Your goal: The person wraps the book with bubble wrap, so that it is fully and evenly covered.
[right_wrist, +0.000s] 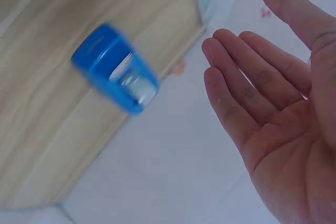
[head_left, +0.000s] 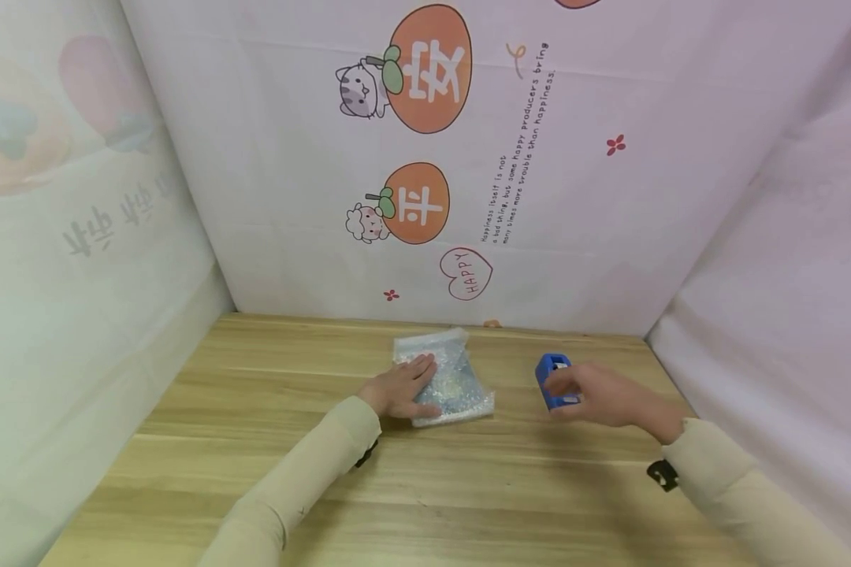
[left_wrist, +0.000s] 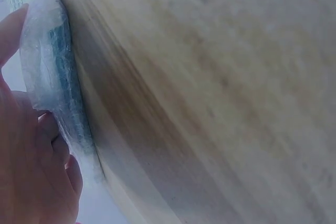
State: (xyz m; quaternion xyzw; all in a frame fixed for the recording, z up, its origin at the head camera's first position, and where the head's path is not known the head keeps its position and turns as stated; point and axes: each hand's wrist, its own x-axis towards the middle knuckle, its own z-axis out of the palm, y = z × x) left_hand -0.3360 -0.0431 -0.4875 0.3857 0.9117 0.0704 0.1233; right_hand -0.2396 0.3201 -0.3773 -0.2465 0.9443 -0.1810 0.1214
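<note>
A bubble-wrapped package [head_left: 454,382] lies flat on the wooden table, its clear wrap reaching past the contents at both ends. My left hand [head_left: 401,388] rests on its left side with fingers stretched over the wrap. From the left wrist view, the package [left_wrist: 50,51] shows edge-on, with something dark teal inside, and the thumb and fingers of my left hand [left_wrist: 34,166] touch it. To the right stands a blue tape dispenser [head_left: 550,367] with a roll of clear tape. Above it hovers my right hand [head_left: 603,394], apart from it in the right wrist view, its fingers loosely bent and holding nothing.
Behind the table [head_left: 291,472] hangs a white printed cloth [head_left: 291,197] with orange fruit pictures and lettering. More white cloth [head_left: 787,276] forms the right side, and another sheet [head_left: 78,315] closes the left. Both forearms reach in from the front.
</note>
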